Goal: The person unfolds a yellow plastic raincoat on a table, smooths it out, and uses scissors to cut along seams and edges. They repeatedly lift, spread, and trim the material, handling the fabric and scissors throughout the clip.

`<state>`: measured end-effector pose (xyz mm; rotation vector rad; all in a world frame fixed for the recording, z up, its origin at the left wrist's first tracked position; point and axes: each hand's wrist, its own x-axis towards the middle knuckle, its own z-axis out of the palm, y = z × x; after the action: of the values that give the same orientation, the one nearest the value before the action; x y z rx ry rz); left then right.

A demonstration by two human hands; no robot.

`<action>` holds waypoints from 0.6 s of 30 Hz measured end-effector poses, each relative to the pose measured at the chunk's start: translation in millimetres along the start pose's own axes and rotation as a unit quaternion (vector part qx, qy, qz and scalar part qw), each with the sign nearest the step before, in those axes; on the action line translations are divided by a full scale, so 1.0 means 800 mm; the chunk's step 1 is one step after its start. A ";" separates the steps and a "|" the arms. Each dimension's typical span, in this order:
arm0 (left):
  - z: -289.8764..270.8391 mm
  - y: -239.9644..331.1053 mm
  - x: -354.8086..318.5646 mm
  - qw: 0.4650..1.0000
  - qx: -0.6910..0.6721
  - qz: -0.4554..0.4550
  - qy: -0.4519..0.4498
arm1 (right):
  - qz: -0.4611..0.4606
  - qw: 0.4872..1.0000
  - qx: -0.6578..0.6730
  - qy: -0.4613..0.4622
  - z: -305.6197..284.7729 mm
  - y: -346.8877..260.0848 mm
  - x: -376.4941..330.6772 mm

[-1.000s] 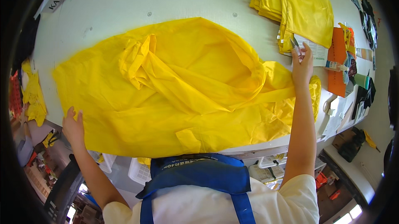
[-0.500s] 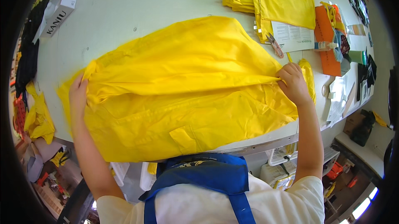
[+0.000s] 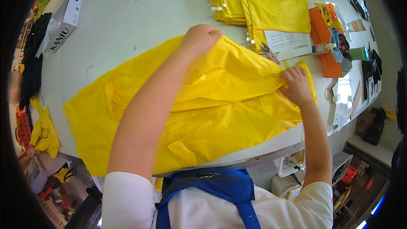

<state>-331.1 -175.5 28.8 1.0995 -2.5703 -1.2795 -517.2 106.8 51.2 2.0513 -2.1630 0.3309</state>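
Note:
A large yellow garment (image 3: 237,89) of smooth, raincoat-like cloth lies spread and creased across the worktable (image 3: 114,21), with a pocket flap (image 3: 183,150) on its near part. My left hand (image 3: 201,39) reaches over it and pinches its far edge, the forearm crossing above the cloth. At the right end my right hand (image 3: 296,85) has its fingers closed on a gathered fold. Folds run between the hands, and the cloth lifts slightly along them. A small pair of thread snips (image 3: 270,53) lies just beyond my right hand.
Folded yellow garments (image 3: 271,4) are stacked at the back, beside a printed sheet (image 3: 288,44). An orange box (image 3: 324,42) of small items stands on the right. At the far left are a white carton (image 3: 63,23) and black cloth items (image 3: 32,67). A metal-trimmed table edge (image 3: 258,159) runs before me.
My left hand has let go of the garment's left end, moved right and away from me, and taken hold of the far edge. My right hand keeps its grip.

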 end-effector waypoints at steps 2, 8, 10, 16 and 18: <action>-0.006 -0.017 0.010 0.999 -0.012 -0.015 -0.039 | 0.018 0.998 0.018 -0.049 0.000 0.039 -0.017; 0.011 -0.043 0.058 0.997 0.069 0.004 -0.043 | -0.016 0.997 -0.068 -0.039 0.001 0.055 -0.047; 0.021 -0.043 0.066 0.995 0.098 0.028 -0.015 | -0.029 0.996 -0.067 -0.046 -0.001 0.052 -0.046; -0.003 -0.065 0.042 0.993 0.067 0.072 0.071 | -0.096 0.983 -0.080 -0.133 0.013 0.055 -0.037; -0.022 -0.067 -0.007 0.960 0.101 0.177 0.190 | -0.025 0.982 -0.046 -0.179 0.023 0.037 -0.026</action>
<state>-290.3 -205.4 3.5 0.7639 -2.4815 -0.6653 -545.0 123.4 26.2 2.2489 -2.2571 -0.1560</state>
